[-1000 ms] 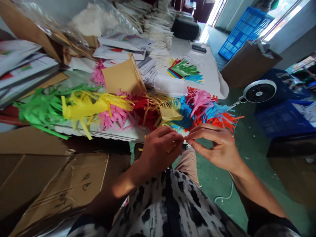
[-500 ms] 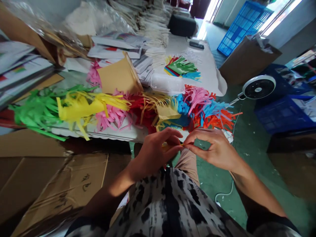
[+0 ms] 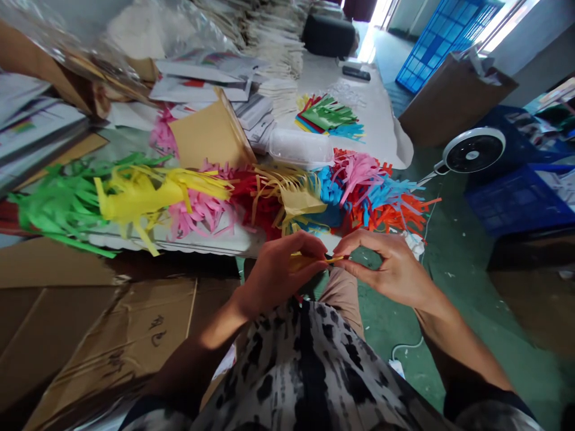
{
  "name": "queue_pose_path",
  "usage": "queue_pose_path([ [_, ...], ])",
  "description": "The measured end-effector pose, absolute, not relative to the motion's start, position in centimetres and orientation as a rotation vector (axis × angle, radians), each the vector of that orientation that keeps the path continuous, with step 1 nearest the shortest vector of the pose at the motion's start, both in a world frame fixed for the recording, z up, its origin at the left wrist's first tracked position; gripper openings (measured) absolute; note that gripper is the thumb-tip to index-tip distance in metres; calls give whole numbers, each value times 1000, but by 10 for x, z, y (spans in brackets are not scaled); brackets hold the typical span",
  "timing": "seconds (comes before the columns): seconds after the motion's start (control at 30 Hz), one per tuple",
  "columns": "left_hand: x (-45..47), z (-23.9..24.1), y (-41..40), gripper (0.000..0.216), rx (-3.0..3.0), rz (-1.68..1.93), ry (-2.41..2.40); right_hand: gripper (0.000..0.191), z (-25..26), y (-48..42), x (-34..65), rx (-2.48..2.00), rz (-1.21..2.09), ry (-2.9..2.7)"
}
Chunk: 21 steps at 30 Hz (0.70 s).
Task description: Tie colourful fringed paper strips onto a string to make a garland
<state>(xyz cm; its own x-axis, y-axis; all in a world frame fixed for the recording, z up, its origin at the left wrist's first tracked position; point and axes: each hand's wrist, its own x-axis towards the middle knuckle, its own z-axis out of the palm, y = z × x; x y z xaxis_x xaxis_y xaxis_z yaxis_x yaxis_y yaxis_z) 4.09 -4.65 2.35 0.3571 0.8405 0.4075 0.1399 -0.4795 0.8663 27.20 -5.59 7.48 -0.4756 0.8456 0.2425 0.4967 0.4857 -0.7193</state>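
Note:
In front of my body both hands pinch one piece of yellow tissue paper [image 3: 334, 260], which shows as a thin strip between my fingertips. My left hand [image 3: 283, 269] is closed on its wider part, mostly hidden by the fingers. Thumb and forefinger of my right hand [image 3: 393, 266] hold the narrow end. Just beyond the hands, fringed tissue paper lies along the table edge: a pale yellow piece [image 3: 302, 200], a bright yellow one [image 3: 139, 200], a green bunch [image 3: 58, 200], pink strips [image 3: 202, 215] and a blue and orange-red heap [image 3: 381, 209].
A clear plastic box [image 3: 300, 148] and a tan envelope [image 3: 209, 134] stand behind the fringes. Farther back lie stacked white bags [image 3: 276, 54] and a flat multicoloured fringe stack [image 3: 330, 117]. A round fan [image 3: 474, 151] is on the right; cardboard [image 3: 135, 335] is at lower left.
My hands have drawn slightly apart, so more of the yellow strip shows between the fingertips. The view has shifted a little.

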Motion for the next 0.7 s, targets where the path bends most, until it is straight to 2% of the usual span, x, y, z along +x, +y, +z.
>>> queue_pose_path([
  [0.17,48,23,-46,12,1977,1155,879,10,75,-58,269,-1125,755,-2226],
  [0.27,48,24,-47,6,2131,1273,820,15,74,-59,270,-1138,786,-2152],
  [0.37,46,20,-49,12,2354,1379,748,22,69,-59,274,-1179,817,-2017],
  [0.53,47,14,-48,19,2492,1422,659,4,62,-65,278,-1215,813,-1871],
  [0.7,57,21,-45,26,2383,1500,833,11,63,-72,276,-1137,667,-1891],
])
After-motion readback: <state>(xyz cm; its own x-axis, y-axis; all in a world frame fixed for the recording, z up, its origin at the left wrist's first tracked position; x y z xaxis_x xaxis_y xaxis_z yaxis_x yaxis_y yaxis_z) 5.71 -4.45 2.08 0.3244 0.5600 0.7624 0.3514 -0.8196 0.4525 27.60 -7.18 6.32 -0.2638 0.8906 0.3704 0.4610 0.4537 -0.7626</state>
